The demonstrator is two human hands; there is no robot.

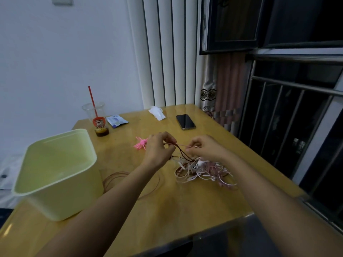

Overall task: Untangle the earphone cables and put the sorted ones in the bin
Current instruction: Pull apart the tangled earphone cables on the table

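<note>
Table (167,201): yellow-brown wood; it bears the bin and everything else.
Bin (74,199): pale green plastic, upright and open-topped; nothing shows inside.
Tangle of cables (202,170): white, pink and brown earphone cables knotted in a loose heap on the table, well to the right of the bin, partly under the right wrist.
Brown coil (115,178): thin loops lying flat just beside the bin's right wall, partly under the left forearm.
Left hand (159,147): right of the bin and beyond the coil, raised off the table, fingers curled, fingertips pinching a brown cable (181,150).
Right hand (206,148): farther right of the bin, above the tangle, fingers curled, pinching strands where the brown cable meets the white ones.
Brown cable: runs between the two hands and down into the heap.
Phone (185,121): face up, far right of the bin.
Pink bundle (141,144): small, right of the bin, just behind the left hand.
</note>
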